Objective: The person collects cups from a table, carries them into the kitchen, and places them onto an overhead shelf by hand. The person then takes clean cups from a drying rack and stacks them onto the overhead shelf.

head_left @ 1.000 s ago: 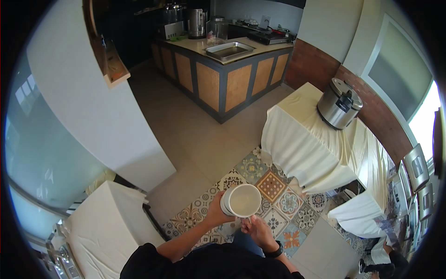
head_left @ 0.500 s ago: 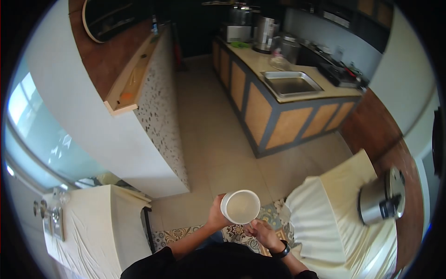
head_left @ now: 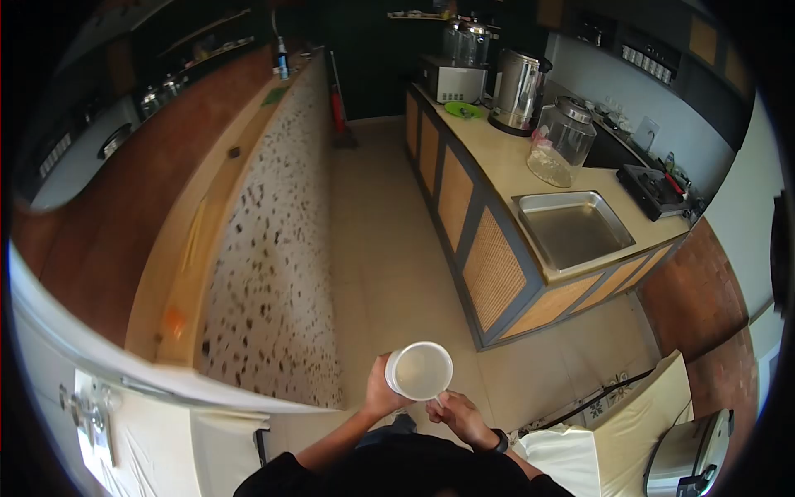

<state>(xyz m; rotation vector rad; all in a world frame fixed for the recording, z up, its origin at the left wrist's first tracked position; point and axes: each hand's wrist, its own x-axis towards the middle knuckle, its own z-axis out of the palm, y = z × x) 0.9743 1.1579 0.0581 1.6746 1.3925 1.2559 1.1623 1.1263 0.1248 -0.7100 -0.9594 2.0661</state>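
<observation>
In front of my body I hold a round white mug (head_left: pixel 421 370), its open rim facing up, with something pale or whitish inside; I cannot make out its contents. My left hand (head_left: pixel 380 389) is wrapped round the mug's left side. At its lower right edge, the fingers of my right hand (head_left: pixel 460 417) are closed on what looks like the mug's handle, mostly hidden by the fingers. A dark band circles my right wrist.
Ahead on the right stands a counter (head_left: pixel 497 166) with a steel basin (head_left: pixel 575 230), a glass jar (head_left: pixel 563 142), a steel urn (head_left: pixel 517 91) and a black stove (head_left: pixel 654 192). A speckled half wall (head_left: pixel 273 248) runs along the left. Cloth-covered tables flank me; a steel cooker (head_left: pixel 687 455) sits on the right one.
I have moved forward: the counter and half wall are nearer, and the covered tables have slid back toward the bottom. Both hands keep their hold on the mug.
</observation>
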